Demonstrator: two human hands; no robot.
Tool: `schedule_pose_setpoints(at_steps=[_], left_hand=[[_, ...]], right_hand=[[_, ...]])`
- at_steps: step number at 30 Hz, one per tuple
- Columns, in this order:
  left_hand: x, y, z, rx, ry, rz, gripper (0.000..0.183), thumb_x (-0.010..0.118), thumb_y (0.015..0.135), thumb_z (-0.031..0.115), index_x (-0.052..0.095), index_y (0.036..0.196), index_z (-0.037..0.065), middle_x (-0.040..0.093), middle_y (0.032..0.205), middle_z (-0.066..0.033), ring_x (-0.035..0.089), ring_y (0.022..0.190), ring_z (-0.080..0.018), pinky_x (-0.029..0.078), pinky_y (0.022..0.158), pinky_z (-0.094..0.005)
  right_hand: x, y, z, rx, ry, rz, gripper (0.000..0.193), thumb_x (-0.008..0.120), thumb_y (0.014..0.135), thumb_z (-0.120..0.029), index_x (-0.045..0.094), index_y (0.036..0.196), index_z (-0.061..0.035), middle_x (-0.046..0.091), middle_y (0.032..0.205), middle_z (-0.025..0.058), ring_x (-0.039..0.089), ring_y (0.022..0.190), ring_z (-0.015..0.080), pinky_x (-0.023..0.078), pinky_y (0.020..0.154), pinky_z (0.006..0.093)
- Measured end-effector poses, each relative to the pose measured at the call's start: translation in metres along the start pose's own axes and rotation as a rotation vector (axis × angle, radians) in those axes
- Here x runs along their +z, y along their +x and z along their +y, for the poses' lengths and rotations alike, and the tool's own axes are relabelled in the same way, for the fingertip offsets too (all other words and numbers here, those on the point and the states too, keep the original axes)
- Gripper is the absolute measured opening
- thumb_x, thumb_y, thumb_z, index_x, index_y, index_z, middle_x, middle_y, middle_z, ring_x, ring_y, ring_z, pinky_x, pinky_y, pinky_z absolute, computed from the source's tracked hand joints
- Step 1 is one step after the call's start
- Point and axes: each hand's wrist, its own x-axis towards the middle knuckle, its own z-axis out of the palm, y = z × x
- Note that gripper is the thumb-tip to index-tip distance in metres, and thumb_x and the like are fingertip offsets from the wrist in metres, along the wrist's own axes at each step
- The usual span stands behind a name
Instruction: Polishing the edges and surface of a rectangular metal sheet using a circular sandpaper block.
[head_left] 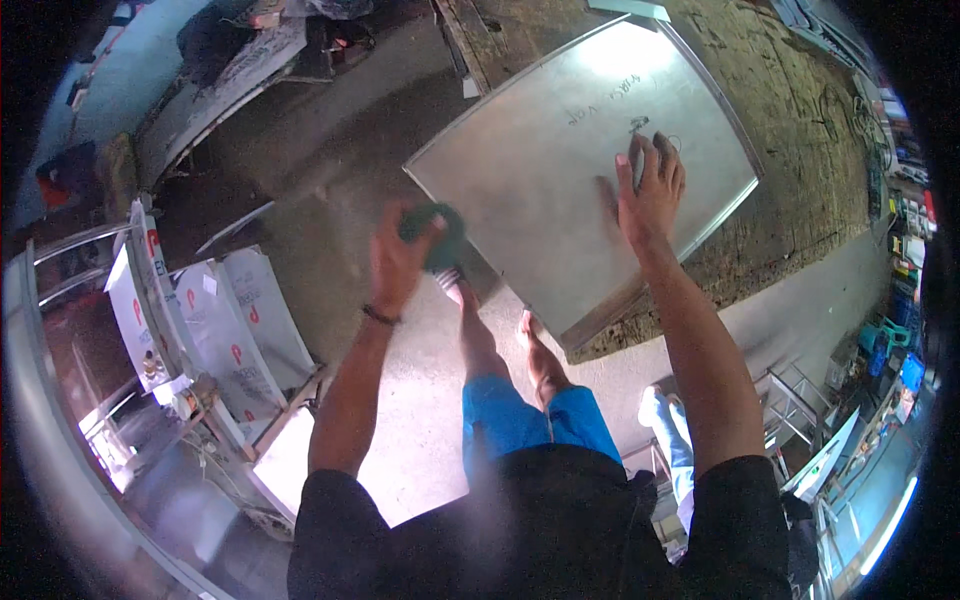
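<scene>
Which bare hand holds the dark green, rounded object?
The left hand, with a dark wristband, holds the dark green, rounded object; the right hand has no wristband and is over the pale, rectangular, framed panel.

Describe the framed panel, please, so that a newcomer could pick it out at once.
Find the wooden workbench at the upper right. On it, beneath the right hand, lies a large, glossy gray panel. Its thin frame and dark handwritten marks set it apart from the white, red-printed sheets at the left.

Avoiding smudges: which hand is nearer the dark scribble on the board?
Right. The right hand is just below the scribble; the left hand is farther off, left of the board.
</scene>
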Motion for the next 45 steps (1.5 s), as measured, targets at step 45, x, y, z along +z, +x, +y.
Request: schedule_pose_setpoints(at_steps=[45], left_hand=[[0.058,-0.092,0.032,0.004,-0.064,-0.16,0.032,0.078,0.093,0.026,0.065,0.108,0.001,0.074,0.099,-0.0208,0.074,0.089,-0.0318,0.056,0.079,-0.0407]], right_hand=[[0.0,-0.003,-0.001,0.002,0.031,0.031,0.055,0.05,0.103,-0.054,0.054,0.14,-0.0143,0.044,0.151,0.0191,0.038,0.142,0.0386,0.025,0.121,0.0548]])
